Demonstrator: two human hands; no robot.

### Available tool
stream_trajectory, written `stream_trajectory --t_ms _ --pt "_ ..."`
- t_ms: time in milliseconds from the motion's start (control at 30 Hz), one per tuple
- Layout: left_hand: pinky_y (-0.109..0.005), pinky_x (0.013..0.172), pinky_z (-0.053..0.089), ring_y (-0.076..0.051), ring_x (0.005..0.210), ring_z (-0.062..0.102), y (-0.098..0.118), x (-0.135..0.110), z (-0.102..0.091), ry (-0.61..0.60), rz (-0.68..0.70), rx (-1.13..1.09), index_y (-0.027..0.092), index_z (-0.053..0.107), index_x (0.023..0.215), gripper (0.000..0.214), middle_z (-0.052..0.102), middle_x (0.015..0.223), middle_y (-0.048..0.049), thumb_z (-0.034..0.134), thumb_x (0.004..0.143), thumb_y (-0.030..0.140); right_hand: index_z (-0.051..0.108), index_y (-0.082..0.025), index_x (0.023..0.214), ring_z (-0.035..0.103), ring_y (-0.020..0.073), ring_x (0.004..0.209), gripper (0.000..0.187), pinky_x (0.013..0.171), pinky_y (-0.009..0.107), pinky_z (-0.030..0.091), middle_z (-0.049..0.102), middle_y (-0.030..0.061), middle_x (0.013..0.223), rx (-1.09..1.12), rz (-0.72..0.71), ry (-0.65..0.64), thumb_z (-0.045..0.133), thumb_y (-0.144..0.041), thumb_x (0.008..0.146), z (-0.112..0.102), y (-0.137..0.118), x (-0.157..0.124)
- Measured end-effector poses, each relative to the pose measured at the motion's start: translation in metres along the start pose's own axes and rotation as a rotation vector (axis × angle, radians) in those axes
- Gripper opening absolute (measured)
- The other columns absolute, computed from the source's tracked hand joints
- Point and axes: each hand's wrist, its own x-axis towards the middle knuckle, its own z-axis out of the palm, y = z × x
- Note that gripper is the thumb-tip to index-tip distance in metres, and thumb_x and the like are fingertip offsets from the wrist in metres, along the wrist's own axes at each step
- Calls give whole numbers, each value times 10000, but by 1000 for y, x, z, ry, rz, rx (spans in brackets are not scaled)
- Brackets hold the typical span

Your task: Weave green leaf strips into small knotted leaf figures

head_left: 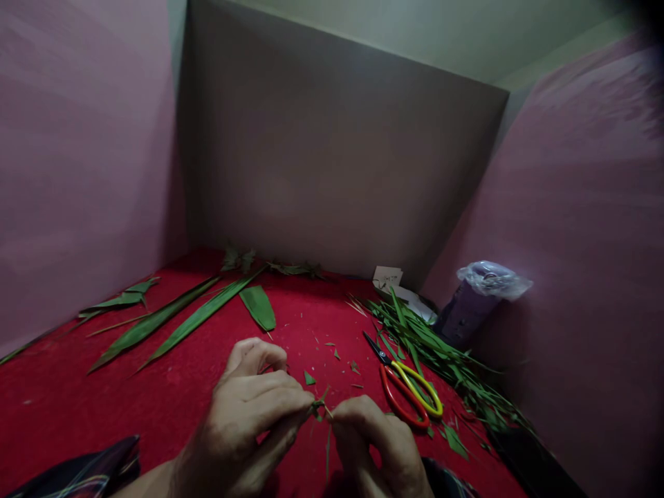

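My left hand (254, 408) is closed in a pinch on a small knotted or folded piece of green leaf (318, 407), low in the middle of the head view. A thin pale strip (328, 412) juts out of that leaf piece, and the thumb and fingertips of my right hand (376, 443) pinch its other end. One narrow green strand hangs down between the hands. Scissors (402, 384) with one red and one yellow handle lie just beyond my right hand, their black blades pointing away. Leaf scraps (310, 378) are scattered past my fingertips.
Long green leaves (205, 315) lie on the red cloth (207, 401) at left, with a shorter cut leaf (258, 308) beside them. A heap of narrow leaves (440, 353) runs along the right. Behind it stands a purple container (469, 304) topped with clear plastic. Walls enclose three sides.
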Motion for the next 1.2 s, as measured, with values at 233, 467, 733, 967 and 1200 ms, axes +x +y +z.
stream_trajectory --t_ms 233,467,733,967,1200 --pt "-402 785 305 -183 695 494 -1 -2 1 14 13 3 213 594 901 225 647 656 25 560 782 25 593 -222 898 600 136 520 113 523 203 473 635 5 624 33 -79 14 499 -159 889 -1 -2 4" --pt "-413 795 313 -186 690 508 -2 -4 2 26 16 21 225 605 892 219 671 658 22 577 784 36 571 -211 893 579 115 491 126 532 194 462 616 -11 616 16 -150 17 488 -117 880 0 4 3" --pt "-412 779 325 -182 694 505 3 -2 2 20 -37 -23 210 602 863 208 639 656 23 546 791 24 562 -210 865 575 98 485 117 476 192 388 641 -23 632 30 -120 -32 460 -167 901 7 17 -3" --pt "-396 754 364 -179 678 529 2 -1 -2 28 -56 -48 214 578 885 233 639 662 27 542 784 7 553 -207 774 526 100 427 188 466 210 366 590 -30 555 3 -36 -69 425 -231 910 2 12 -3" --pt "-364 746 391 -177 710 498 1 2 -7 -47 -102 -86 207 586 841 187 630 658 15 531 810 31 562 -180 778 523 123 544 285 537 230 381 533 -4 606 391 397 -46 446 -404 912 -1 8 5"
